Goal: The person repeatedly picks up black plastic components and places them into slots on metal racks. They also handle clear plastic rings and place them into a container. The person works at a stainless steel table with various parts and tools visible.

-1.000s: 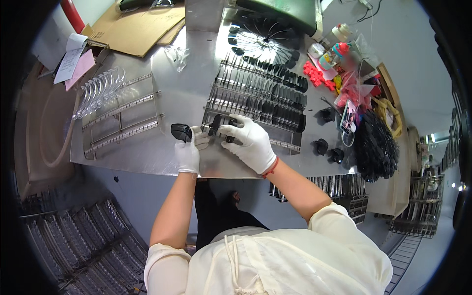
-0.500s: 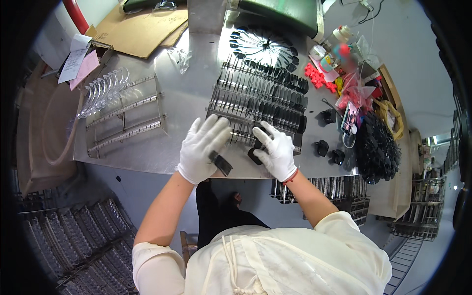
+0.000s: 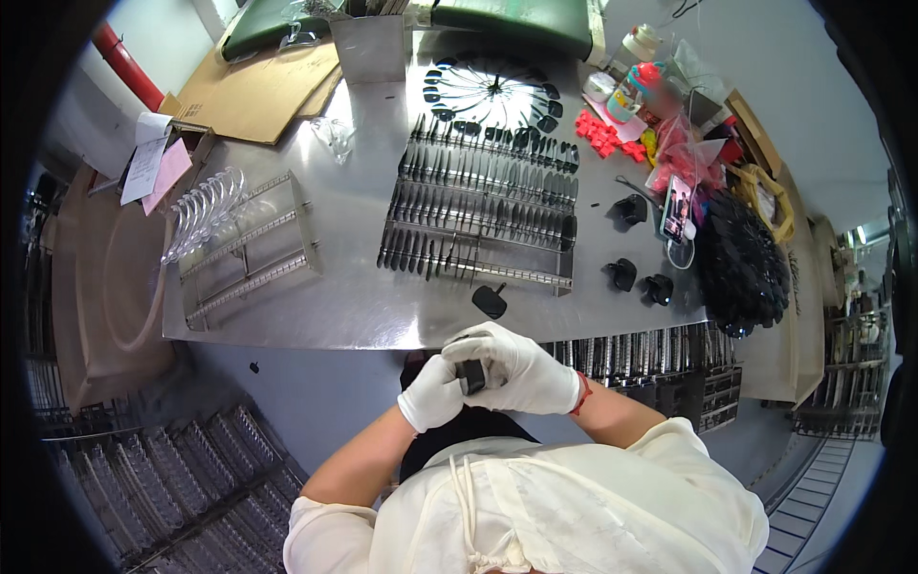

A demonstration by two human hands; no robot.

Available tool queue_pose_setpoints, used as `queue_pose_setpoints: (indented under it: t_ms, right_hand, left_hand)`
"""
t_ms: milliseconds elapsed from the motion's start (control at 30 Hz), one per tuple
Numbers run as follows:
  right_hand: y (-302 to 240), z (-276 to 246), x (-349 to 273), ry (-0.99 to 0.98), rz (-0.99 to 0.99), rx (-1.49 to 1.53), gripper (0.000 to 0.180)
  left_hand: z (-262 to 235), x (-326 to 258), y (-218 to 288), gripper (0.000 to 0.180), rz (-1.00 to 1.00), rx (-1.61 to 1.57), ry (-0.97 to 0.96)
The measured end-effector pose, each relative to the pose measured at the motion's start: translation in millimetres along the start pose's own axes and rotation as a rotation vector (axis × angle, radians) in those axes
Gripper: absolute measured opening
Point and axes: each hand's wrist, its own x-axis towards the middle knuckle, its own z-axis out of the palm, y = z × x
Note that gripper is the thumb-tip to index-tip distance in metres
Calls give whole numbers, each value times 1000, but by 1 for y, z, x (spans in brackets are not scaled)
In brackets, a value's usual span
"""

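Observation:
Both white-gloved hands meet just in front of the table's front edge. My left hand (image 3: pixel 431 393) is closed around a small black block-like piece (image 3: pixel 471 376), which shows between the two gloves. My right hand (image 3: pixel 517 367) curls over it from the right; what its fingers pinch is hidden. Beyond the hands, a dark flat lens-like piece (image 3: pixel 489 302) with a small tab lies on the metal table (image 3: pixel 363 304). Behind that piece stands a metal rack (image 3: pixel 521 275) with rows of dark lens-like pieces (image 3: pixel 478 222) standing on edge; part of its front row holds none.
At left sits another slotted rack (image 3: pixel 251 275) with clear curved pieces (image 3: pixel 206 212). More dark pieces ring a bright plate (image 3: pixel 495 88) at the back. Right of the main rack are black pieces (image 3: pixel 622 275), a phone (image 3: pixel 676 209) and a large black pile (image 3: pixel 741 273). Cardboard (image 3: pixel 253 91) lies back left.
My hands have drawn back from the rack and come together at the table's front edge. My left hand has gone from spread to closed. The dark lens-like piece is now uncovered on the table.

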Motion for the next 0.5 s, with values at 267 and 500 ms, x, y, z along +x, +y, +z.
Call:
queue_pose_setpoints:
  t_ms: [267,500]
  right_hand:
    - [62,-11,-27,393,103,1155,56]
    - [83,-63,23,579,-107,93,52]
  left_hand:
    - [24,18,-14,17,-326,98,150]
    - [-14,73,-33,51,492,1531,212]
